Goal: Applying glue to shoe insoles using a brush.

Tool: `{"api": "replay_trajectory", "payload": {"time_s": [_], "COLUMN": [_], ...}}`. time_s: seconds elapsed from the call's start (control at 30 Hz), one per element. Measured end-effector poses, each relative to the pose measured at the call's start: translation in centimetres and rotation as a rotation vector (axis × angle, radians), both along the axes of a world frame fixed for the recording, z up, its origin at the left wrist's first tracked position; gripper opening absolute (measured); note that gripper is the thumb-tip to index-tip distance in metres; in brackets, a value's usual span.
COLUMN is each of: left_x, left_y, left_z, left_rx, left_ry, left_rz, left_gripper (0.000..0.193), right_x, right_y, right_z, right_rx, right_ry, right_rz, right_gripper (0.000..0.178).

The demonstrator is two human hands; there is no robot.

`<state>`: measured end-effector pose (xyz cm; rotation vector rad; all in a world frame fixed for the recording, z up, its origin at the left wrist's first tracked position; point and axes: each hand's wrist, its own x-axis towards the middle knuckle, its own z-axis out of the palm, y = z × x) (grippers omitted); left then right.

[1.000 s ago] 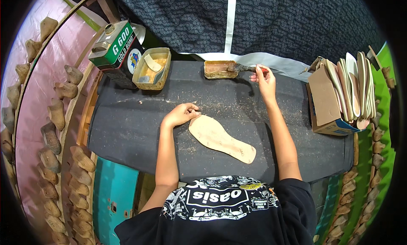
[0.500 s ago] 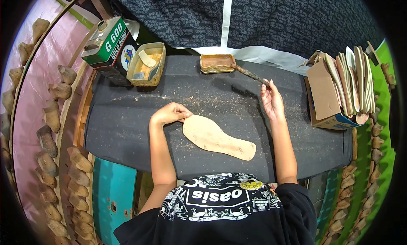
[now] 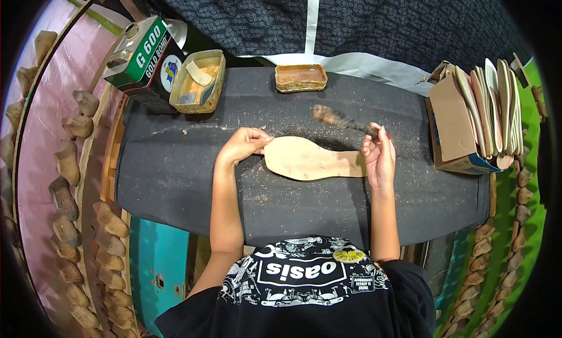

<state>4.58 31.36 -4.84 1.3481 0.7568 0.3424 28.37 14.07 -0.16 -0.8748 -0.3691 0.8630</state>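
The right hand (image 3: 380, 160) pinches a brush (image 3: 341, 119) by its handle — bristles apart from both sole and tray. The left hand (image 3: 244, 145) grips the wide end of a tan shoe sole (image 3: 304, 159) over the dark table (image 3: 301, 212). No wet coat shows on the sole's face, so brushing there seems not yet begun — all apparently left. Beyond sits a shallow tray (image 3: 301, 87).
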Motion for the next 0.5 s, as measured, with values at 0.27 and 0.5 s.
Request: {"api": "replay_trajectory", "payload": {"time_s": [0.27, 0.5], "left_x": [0.2, -0.4], "left_y": [0.2, 0.7], "left_z": [-0.4, -0.7], "left_rx": [0.029, 0.027], "left_ry": [0.086, 0.149], "left_rz": [-0.071, -0.073], "left_gripper": [0.020, 0.021], "right_x": [-2.9, -5.4], "right_y": [-0.9, -1.5], "right_z": [-0.2, -0.9], "right_rx": [-0.062, -0.043], "right_ry": [-0.265, -0.495], "right_rz": [0.084, 0.173], "right_gripper": [0.020, 0.015]}}
